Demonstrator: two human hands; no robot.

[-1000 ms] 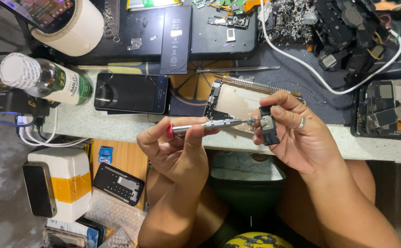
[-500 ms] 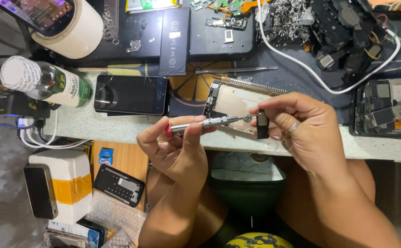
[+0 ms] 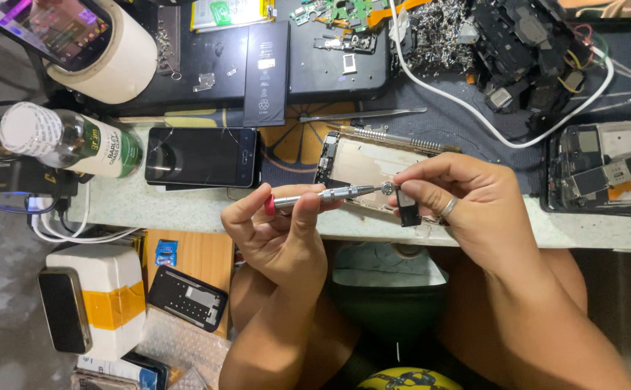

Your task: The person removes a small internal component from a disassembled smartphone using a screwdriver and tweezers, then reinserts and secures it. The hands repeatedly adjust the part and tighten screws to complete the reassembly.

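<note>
Left hand [image 3: 276, 235] pinches a silver precision screwdriver [image 3: 320, 196], tip meeting a small black part [image 3: 406, 206] clamped in the right hand [image 3: 467, 209] fingertips, held above the table's near edge [image 3: 185, 217]. A slip could drop the part or screw into the lap.

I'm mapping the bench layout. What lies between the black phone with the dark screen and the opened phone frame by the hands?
In the head view, only a strip of the patterned orange-and-dark mat shows between the black phone and the opened phone frame.
</note>
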